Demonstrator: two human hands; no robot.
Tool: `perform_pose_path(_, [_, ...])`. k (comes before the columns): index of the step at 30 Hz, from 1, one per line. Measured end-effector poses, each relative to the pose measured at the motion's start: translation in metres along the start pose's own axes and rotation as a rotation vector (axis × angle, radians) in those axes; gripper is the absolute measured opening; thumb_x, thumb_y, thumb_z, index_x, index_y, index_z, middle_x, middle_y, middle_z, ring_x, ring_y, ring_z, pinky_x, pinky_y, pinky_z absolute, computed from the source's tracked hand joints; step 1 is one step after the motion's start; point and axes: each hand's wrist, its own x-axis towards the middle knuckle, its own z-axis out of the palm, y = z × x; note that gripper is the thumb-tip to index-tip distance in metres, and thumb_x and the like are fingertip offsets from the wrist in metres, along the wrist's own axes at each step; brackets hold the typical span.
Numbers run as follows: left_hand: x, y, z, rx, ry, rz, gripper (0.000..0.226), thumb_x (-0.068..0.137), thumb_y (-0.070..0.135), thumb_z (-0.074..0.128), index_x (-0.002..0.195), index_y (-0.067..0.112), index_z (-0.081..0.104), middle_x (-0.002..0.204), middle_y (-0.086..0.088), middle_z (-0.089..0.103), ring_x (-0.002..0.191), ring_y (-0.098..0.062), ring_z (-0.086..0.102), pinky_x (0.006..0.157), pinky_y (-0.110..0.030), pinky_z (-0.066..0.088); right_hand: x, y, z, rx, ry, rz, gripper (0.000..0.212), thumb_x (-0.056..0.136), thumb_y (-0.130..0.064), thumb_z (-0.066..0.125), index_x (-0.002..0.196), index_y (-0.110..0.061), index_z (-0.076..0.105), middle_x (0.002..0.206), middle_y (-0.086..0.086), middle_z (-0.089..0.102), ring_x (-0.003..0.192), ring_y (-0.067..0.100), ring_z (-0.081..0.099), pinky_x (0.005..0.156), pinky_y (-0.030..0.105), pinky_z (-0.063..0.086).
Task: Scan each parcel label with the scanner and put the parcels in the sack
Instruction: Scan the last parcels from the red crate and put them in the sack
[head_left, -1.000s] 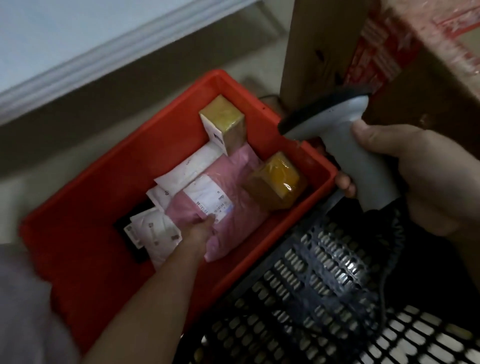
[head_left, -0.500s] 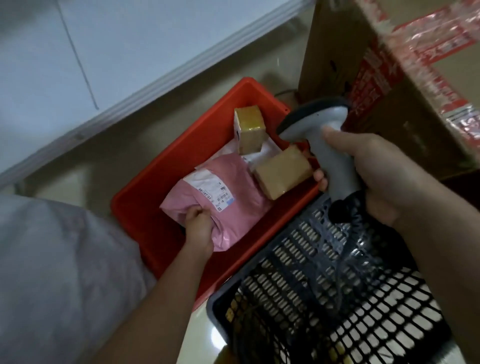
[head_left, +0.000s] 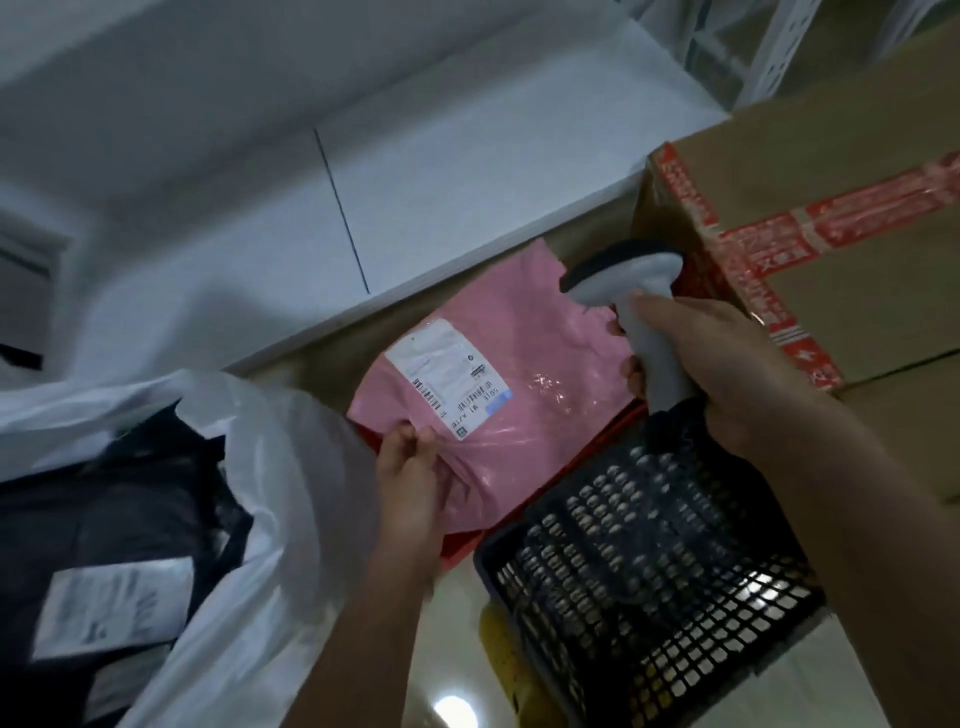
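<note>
Pink parcel, a soft plastic mailer, sits in the middle of the frame, lifted above the red bin whose edge shows just beneath it. The left hand pinches its lower left corner, thumb on top beside the white label, which faces up and unobstructed. The right hand is clenched around the grip of the grey scanner, whose head hangs over the mailer's upper right edge. The film looks glossy and crinkled, so it is likely light, floppy and a little slippery; a corner pinch lets it sag, and holding along an edge clear of the label should keep the barcode flatter. The white sack gapes open at lower left, close by. A black mesh basket stands at lower right.
</note>
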Motion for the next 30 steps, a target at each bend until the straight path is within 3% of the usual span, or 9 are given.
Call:
perform_pose_path(4, [-0.033,0.022,-0.003,-0.004,0.036,0.032,0.021,0.101,0.008,0.047,0.085,0.017,0.056,0.087,0.005,0.074,0.081,-0.008,0.071,0.065,-0.021,0.055,-0.037,-0.018,-0.001,-0.079,-0.040,-0.055,0.030,0.094,-0.039,0.062,0.104,-0.011,0.068,0.099,0.011,0.068,0.058,0.012,0.059,0.054,0.028,0.046])
perform_pose_path(9, [-0.050,0.034,-0.014,-0.031,0.113,0.022,0.022,0.098,0.008,0.052,0.079,0.018,0.056,0.090,-0.004,0.069,0.090,-0.021,0.065,0.081,-0.036,0.054,-0.065,-0.018,0.005,-0.087,-0.007,-0.157,0.025,0.091,-0.034,0.067,0.104,-0.012,0.066,0.077,0.003,0.062,0.052,0.006,0.059,0.048,0.023,0.046])
perform_pose_path(11, [-0.055,0.038,-0.009,-0.191,0.149,-0.081,0.018,0.100,0.003,0.046,0.093,0.014,0.058,0.091,-0.006,0.065,0.079,-0.018,0.063,0.067,-0.027,0.056,-0.067,-0.007,0.011,-0.023,0.175,-0.181,0.046,0.083,-0.030,0.076,0.120,-0.010,0.059,0.093,0.008,0.067,0.064,0.010,0.064,0.053,0.025,0.051])
perform_pose_path(13, [-0.065,0.041,0.000,-0.358,0.140,-0.172,0.022,0.101,-0.002,0.041,0.108,0.008,0.059,0.093,-0.006,0.064,0.073,-0.013,0.061,0.054,-0.018,0.054,-0.069,0.007,0.019,0.039,0.347,-0.167,0.074,0.070,-0.031,0.084,0.129,-0.010,0.044,0.112,0.014,0.064,0.088,0.023,0.067,0.072,0.038,0.058])
perform_pose_path(16, [-0.088,0.039,0.011,-0.428,0.046,-0.230,0.024,0.100,0.001,0.045,0.108,0.015,0.063,0.099,-0.003,0.071,0.082,-0.012,0.070,0.066,-0.023,0.058,-0.077,0.026,0.031,-0.007,0.377,-0.082,0.085,0.071,-0.028,0.086,0.135,-0.012,0.034,0.117,0.010,0.057,0.097,0.027,0.062,0.080,0.039,0.054])
perform_pose_path(18, [-0.099,0.035,0.015,-0.382,0.001,-0.237,0.022,0.098,0.003,0.049,0.099,0.020,0.062,0.113,-0.005,0.070,0.102,-0.018,0.068,0.093,-0.037,0.054,-0.081,0.038,0.040,-0.014,0.340,-0.041,0.075,0.078,-0.024,0.082,0.137,-0.009,0.037,0.121,0.010,0.058,0.097,0.024,0.061,0.080,0.039,0.053])
perform_pose_path(20, [-0.105,0.034,0.018,-0.349,0.006,-0.221,0.021,0.098,0.002,0.050,0.093,0.020,0.059,0.122,-0.007,0.067,0.115,-0.025,0.061,0.104,-0.047,0.046,-0.087,0.041,0.046,0.091,0.312,0.008,0.064,0.084,-0.029,0.076,0.136,-0.012,0.042,0.121,0.012,0.062,0.091,0.020,0.063,0.071,0.035,0.055])
perform_pose_path(24, [-0.103,0.034,0.011,-0.308,0.087,-0.164,0.023,0.097,-0.001,0.050,0.086,0.017,0.056,0.110,-0.005,0.067,0.112,-0.028,0.061,0.104,-0.046,0.045,-0.096,0.032,0.045,0.320,0.305,0.031,0.073,0.086,-0.046,0.069,0.145,-0.017,0.037,0.093,-0.004,0.059,0.073,0.008,0.060,0.050,0.021,0.050])
perform_pose_path(30, [-0.116,0.038,0.000,-0.270,0.064,-0.191,0.022,0.094,0.001,0.057,0.075,0.010,0.052,0.092,-0.008,0.069,0.087,-0.022,0.064,0.084,-0.037,0.054,-0.099,0.034,0.045,0.174,0.336,-0.050,0.070,0.075,-0.012,0.083,0.133,-0.012,0.044,0.112,0.008,0.062,0.086,0.017,0.063,0.074,0.037,0.055])
